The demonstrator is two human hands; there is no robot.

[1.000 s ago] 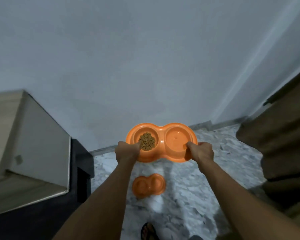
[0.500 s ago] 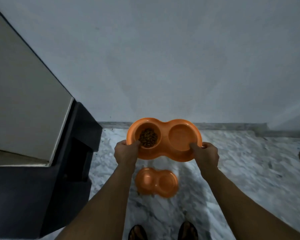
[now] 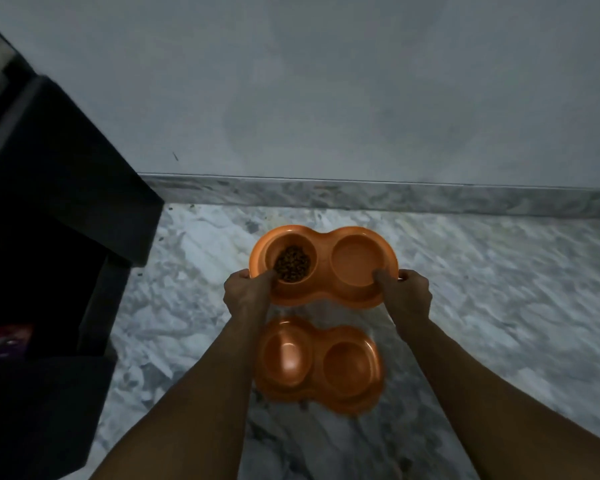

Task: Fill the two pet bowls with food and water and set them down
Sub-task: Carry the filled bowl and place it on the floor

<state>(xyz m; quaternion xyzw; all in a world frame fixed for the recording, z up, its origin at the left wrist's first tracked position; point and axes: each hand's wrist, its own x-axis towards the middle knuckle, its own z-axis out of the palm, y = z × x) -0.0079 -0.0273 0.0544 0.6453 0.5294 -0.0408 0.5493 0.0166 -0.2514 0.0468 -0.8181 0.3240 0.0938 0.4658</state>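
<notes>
Where the left hand (image 3: 245, 292) grips: the near-left edge of the held bowl (image 3: 323, 252), with the thumb lying over the rim toward the food and the fingers curled underneath.
Right hand (image 3: 407, 294): grips the near-right edge the same way, its thumb reaching into the right cup.
Held bowl: an orange double dish, level, carried between both hands above the floor.
Left cup (image 3: 303, 245): a small heap of brown food (image 3: 291, 268).
Right cup (image 3: 357, 261): pale and smooth inside; whether it holds water cannot be told.
Second bowl (image 3: 319, 365): same orange shape, on the floor between the forearms, nearer the person than the held one; blurred.
Floor (image 3: 482, 289): grey-white marble.
Skirting (image 3: 361, 194): a marble strip beyond the held bowl, at the foot of a plain wall (image 3: 326, 81).
Cabinet (image 3: 49, 202): dark, at the left.
</notes>
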